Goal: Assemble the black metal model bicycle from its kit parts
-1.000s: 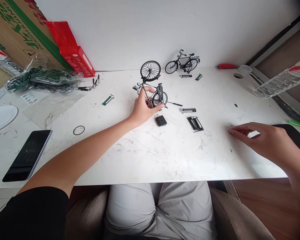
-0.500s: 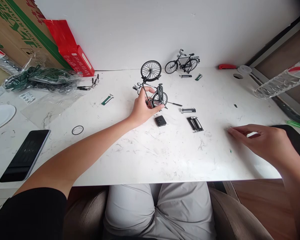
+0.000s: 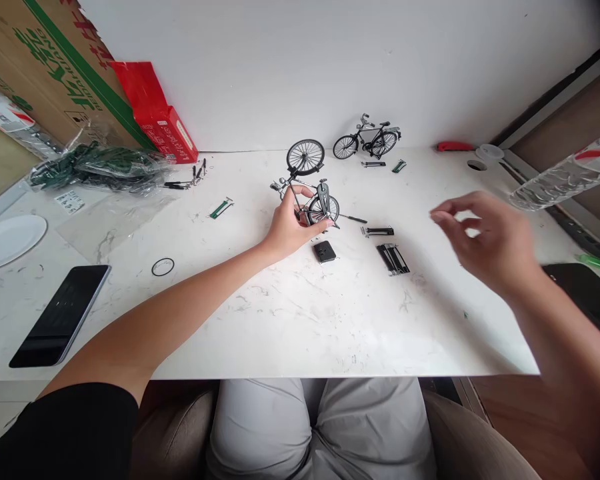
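Observation:
My left hand (image 3: 293,223) is closed around the rear part of a miniature bicycle (image 3: 322,195), which is tilted with its front wheel (image 3: 305,157) pointing away from me. Raised over the right side of the table, my right hand (image 3: 487,233) has thumb and fingertips pinched together; whatever they hold, if anything, is too small to make out. A black square block (image 3: 324,251) lies just below the held bicycle. To its right are a bundle of black parts (image 3: 393,259) and a single black part (image 3: 379,231). A thin screwdriver-like tool (image 3: 354,219) lies beside the rear wheel.
A second miniature bicycle (image 3: 367,137) stands at the back wall. Green parts (image 3: 222,208), a black ring (image 3: 163,267), a phone (image 3: 60,316) and plastic-bagged parts (image 3: 100,167) lie left, near a red box (image 3: 163,127). A bottle (image 3: 570,170) lies right.
My right hand has lifted off the table surface and moved up and to the left, still pinched. My left hand keeps its hold on the miniature bicycle. The view has shifted slightly.

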Tool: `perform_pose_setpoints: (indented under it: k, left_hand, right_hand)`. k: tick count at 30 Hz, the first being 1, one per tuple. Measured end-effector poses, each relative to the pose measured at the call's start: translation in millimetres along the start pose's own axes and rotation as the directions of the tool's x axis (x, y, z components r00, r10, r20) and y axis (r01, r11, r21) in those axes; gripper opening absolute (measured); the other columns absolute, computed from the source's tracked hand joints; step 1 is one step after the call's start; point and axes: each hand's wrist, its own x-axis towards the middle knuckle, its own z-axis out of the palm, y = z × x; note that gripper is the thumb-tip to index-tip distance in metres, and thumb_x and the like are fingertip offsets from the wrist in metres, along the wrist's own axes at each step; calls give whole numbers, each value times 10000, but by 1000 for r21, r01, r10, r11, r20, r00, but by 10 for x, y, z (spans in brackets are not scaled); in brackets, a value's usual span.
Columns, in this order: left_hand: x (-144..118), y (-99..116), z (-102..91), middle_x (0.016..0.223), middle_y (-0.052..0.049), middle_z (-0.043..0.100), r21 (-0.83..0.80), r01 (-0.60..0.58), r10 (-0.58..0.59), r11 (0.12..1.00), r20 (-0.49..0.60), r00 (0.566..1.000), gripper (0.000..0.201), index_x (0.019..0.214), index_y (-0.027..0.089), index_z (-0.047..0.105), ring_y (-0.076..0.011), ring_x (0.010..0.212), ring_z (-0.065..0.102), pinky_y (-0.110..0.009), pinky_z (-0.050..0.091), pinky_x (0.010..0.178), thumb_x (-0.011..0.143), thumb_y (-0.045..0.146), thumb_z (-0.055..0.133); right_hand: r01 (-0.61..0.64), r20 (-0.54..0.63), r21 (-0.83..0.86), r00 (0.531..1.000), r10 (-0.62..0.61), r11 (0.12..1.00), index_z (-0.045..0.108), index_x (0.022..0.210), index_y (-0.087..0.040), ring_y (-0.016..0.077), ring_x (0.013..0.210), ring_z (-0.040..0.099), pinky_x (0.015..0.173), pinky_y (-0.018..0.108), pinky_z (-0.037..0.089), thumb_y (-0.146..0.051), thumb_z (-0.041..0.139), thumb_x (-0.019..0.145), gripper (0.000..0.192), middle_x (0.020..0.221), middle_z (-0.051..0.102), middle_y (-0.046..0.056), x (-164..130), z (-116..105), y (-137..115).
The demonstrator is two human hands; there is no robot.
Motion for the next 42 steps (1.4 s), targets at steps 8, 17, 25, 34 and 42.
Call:
perform_pose_setpoints:
  k: [8, 17, 25, 34, 42]
  left_hand:
    - [8, -28, 18, 929, 6, 666, -29, -8, 7, 1000, -2, 1000, 679, 1304, 304, 524, -179, 798, 723, -337, 648, 677, 804, 321, 983]
    - [-13, 53, 11, 971, -8, 695, -41, 14, -14, 999, 1, 1000, 697, 1317, 295, 503, -180, 825, 749, -342, 664, 728, 809, 322, 980]
    - [-39, 112, 23, 1020, -20, 704, -81, -2, 5, 997, 36, 999, 757, 1323, 291, 501, -201, 885, 790, -334, 680, 745, 771, 405, 1006]
    - [-88, 160, 45, 941, 4, 706, -105, 37, -31, 994, 64, 997, 773, 1344, 301, 501, -183, 759, 765, -361, 693, 700, 769, 398, 1007]
    - [-84, 128, 51, 979, -12, 679, -136, 48, -39, 990, 64, 997, 828, 1393, 323, 467, -212, 825, 775, -392, 710, 705, 775, 394, 1014]
  right_hand:
    - [250, 58, 311, 958, -281, 917, 704, 953, -311, 290, 904, 682, 678, 447, 583, -696, 558, 1081, 431, 919, 724, 95, 468, 926, -564]
    - [114, 35, 451, 989, -146, 885, 727, 989, -304, 280, 1045, 693, 718, 424, 630, -654, 655, 1054, 363, 1118, 709, 98, 240, 1235, -575]
    - [14, 12, 471, 1000, -23, 882, 788, 1046, -316, 291, 1117, 695, 731, 422, 667, -613, 685, 1051, 314, 1161, 692, 100, 126, 1316, -625]
    - [-20, 23, 504, 1000, 9, 864, 791, 1035, -297, 275, 1088, 701, 708, 391, 654, -616, 704, 1042, 331, 1149, 682, 101, 105, 1363, -611]
    - [-20, 10, 485, 1000, 18, 874, 803, 1024, -304, 288, 1110, 686, 755, 423, 659, -620, 702, 1041, 333, 1145, 690, 102, 99, 1337, -653]
